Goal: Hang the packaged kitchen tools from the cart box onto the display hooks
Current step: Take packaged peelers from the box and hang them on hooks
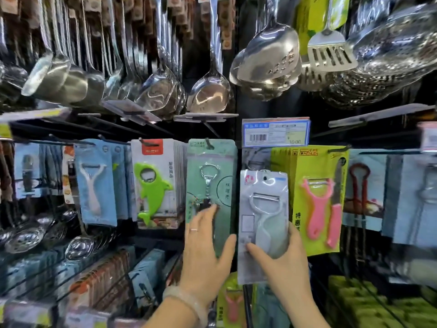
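We see a white peeler in a clear package [263, 218] held up in front of the display, between the green bottle-opener card [211, 185] and the yellow-green card with a pink peeler and knife [318, 200]. The hang hole at the top of the clear package is not on any hook; it stays a little below the blue price tag [276, 133].

Our right hand [287, 261] grips this package at its lower part: the thumb lies across the front and the other fingers are curled round its right edge. Our left hand [204, 245] is spread, with fingers nearly straight, and it rests flat on the lower part of the green bottle-opener card. It holds nothing. This hand wears a ring, and a pale bracelet [189, 304] is on the wrist.

The green card hangs from a black hook [208, 143]. Just to the left of it hangs a white card with a green dolphin-shaped opener [151, 183], and further left a blue card with a white peeler [93, 185].

Above this row many steel ladles [210, 91], slotted spoons [272, 60] and a slotted turner [331, 52] hang down. Lower shelves carry more packaged goods, but they are too blurred to tell what they are.
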`<state>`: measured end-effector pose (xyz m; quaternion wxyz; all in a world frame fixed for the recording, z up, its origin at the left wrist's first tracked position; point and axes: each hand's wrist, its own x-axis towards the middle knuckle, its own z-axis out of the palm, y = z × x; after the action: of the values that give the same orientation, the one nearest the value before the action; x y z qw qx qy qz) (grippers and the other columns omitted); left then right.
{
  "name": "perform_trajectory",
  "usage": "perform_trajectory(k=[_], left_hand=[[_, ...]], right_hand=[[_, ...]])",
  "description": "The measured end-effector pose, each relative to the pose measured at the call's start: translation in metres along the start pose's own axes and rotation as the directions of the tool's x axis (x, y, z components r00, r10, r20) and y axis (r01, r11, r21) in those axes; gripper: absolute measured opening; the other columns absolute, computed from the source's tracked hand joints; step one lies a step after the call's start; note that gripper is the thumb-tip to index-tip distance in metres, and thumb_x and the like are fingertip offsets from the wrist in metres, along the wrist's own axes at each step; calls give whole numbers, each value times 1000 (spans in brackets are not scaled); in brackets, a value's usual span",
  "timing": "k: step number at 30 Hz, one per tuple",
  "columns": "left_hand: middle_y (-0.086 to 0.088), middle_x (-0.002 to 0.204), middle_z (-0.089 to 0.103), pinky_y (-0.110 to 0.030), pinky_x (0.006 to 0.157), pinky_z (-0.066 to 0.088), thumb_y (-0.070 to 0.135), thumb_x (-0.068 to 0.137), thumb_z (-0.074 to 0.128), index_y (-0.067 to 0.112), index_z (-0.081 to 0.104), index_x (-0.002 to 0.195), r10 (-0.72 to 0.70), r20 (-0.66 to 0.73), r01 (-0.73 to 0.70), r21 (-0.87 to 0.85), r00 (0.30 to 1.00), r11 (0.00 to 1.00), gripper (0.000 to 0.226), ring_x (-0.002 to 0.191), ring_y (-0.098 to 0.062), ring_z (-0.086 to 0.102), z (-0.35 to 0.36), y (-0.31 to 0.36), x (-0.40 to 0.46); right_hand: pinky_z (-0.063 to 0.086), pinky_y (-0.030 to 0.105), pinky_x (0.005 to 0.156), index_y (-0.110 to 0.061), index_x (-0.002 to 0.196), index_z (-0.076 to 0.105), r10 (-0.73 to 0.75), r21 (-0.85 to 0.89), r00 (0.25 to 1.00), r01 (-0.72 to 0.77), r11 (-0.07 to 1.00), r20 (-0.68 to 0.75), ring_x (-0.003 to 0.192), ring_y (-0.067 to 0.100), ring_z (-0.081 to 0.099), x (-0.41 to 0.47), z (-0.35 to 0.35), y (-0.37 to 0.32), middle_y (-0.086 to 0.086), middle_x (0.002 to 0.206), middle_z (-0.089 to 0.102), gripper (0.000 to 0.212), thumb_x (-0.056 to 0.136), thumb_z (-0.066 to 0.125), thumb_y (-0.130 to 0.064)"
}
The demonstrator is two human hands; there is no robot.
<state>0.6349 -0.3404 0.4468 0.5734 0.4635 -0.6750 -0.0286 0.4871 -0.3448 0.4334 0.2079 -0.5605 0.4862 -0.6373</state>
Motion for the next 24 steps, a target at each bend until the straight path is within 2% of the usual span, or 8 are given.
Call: perform_trajectory(k=[3,5,9,13,16,19,22,24], left_hand=[[13,142,28,-25,115,21,33,85,60,33,13,142,45,304,-28,-59,951,998,74,137,0,21,9,0,-6],[17,146,28,-26,115,24,28,81,66,32,13,146,33,402,13,-112,915,994,84,140,-2,22,15,3,-7],[36,120,56,-11,94,43,7,74,75,43,26,134,-44,360,159,-294,932,943,86,115,12,51,25,14,-12],[17,128,56,-34,102,45,23,75,74,30,12,150,-78,312,172,-285,947,943,98,120,-4,53,33,16,-9],[16,124,56,-22,96,46,15,80,72,32,3,150,-83,321,182,-293,944,939,99,115,-2,55,32,26,-3],[19,122,57,-26,99,46,13,81,72,33,1,150,-53,307,156,-322,950,934,101,116,-1,55,30,35,5],[30,109,53,-9,85,47,8,82,70,33,-6,148,-62,322,176,-341,945,923,103,100,15,55,26,43,14],[33,104,51,-1,73,44,6,82,69,31,-7,147,-63,326,184,-357,943,916,104,90,19,55,25,46,18]], right_hand=[[33,25,102,-20,143,31,-6,-14,1000,6,1000,-10,127,8,38,2,-3,-4,-6,139,40,96,65,85,-31],[37,34,106,-20,142,34,-10,-34,1000,9,999,-27,128,12,41,3,-3,-7,-5,138,43,95,63,86,-33],[36,36,109,-22,144,28,-77,-63,996,74,995,-41,130,10,38,0,-6,-16,-9,139,40,100,63,85,-31],[22,17,103,-32,149,11,-158,-102,987,157,982,-2,121,-10,22,-2,-15,-29,-27,127,23,107,69,81,-33],[19,8,95,-39,148,10,-188,-104,982,187,977,-3,113,-20,18,1,-20,-37,-32,124,21,104,71,80,-34],[18,-1,88,-41,147,11,-216,-108,976,212,971,-29,106,-31,20,7,-23,-43,-33,124,21,103,71,80,-33],[20,-7,80,-39,148,11,-244,-138,969,237,962,-36,103,-29,22,14,-24,-49,-27,124,24,101,72,79,-33],[19,-1,86,-37,148,11,-256,-149,967,250,957,-19,110,-20,19,18,-25,-53,-24,126,24,100,74,77,-33]])
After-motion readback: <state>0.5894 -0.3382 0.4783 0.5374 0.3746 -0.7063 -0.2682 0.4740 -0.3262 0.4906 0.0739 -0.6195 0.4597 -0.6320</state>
